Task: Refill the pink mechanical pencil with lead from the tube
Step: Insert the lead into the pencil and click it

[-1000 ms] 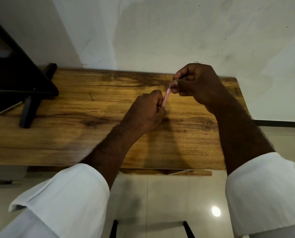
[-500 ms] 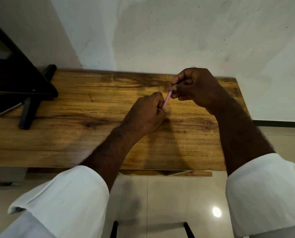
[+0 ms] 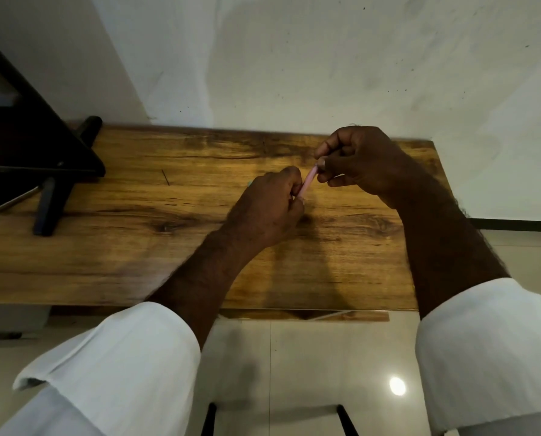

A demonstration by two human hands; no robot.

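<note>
The pink mechanical pencil (image 3: 306, 180) slants up to the right above the wooden table (image 3: 137, 253). My left hand (image 3: 266, 209) is closed around its lower part, which is hidden in the fist. My right hand (image 3: 357, 162) pinches the pencil's upper end between thumb and fingertips; whatever is in those fingertips is too small to make out. A thin dark stick of lead (image 3: 165, 177) lies loose on the table to the left. The lead tube is not visible.
A black stand (image 3: 52, 196) holding a dark tilted screen (image 3: 20, 136) sits at the table's left end, with a phone (image 3: 8, 199) lying beside it. The white wall is right behind the table. Tiled floor and black stool legs (image 3: 211, 416) lie below.
My right hand has sunk a little, closer to the left hand, staying on the pencil's top end. The left hand has barely moved.
</note>
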